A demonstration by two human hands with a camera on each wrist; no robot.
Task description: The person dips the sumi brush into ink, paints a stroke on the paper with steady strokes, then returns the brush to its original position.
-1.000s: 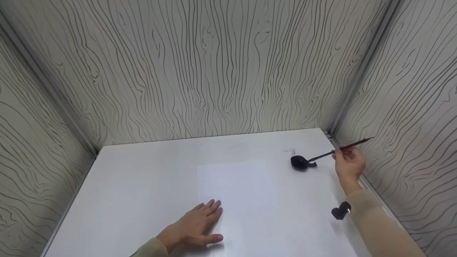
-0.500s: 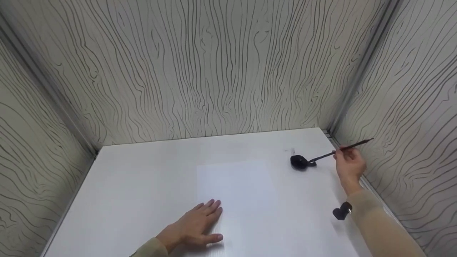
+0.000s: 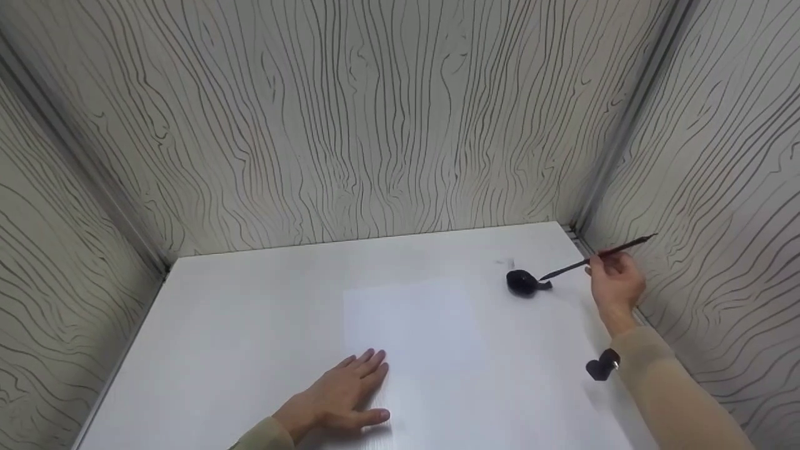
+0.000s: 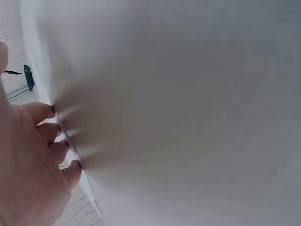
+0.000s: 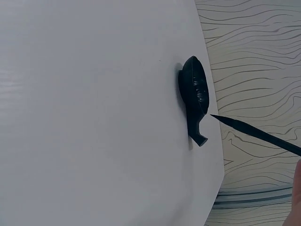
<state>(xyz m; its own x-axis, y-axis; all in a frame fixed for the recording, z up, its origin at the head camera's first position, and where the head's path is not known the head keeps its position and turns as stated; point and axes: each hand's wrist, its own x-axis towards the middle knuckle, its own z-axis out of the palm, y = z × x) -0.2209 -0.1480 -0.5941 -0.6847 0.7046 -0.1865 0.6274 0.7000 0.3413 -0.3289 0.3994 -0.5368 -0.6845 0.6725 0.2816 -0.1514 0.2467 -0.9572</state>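
Observation:
A dark calligraphy brush [image 3: 615, 249] is pinched in my right hand [image 3: 617, 287], its shaft slanting down to the left. In the right wrist view the pointed brush tip [image 5: 221, 118] stands just beside a small black ink dish [image 5: 194, 87] with a short handle. Near the far right of the table, the same ink dish [image 3: 521, 283] shows in the head view. My left hand [image 3: 344, 390] lies flat, fingers spread, its fingertips at the lower left edge of a white sheet of paper [image 3: 412, 325]. The left wrist view shows the fingertips [image 4: 59, 146] touching the surface.
The white tabletop [image 3: 250, 325] meets patterned panels [image 3: 375, 125] at the back and sides. A faint grey smudge [image 3: 505, 262] lies behind the dish. A black wrist camera [image 3: 602, 365] sticks out from my right sleeve.
The brush tip has lifted from the dish and now sits slightly apart from it. My right hand has shifted a little to the right. The left hand has stayed put.

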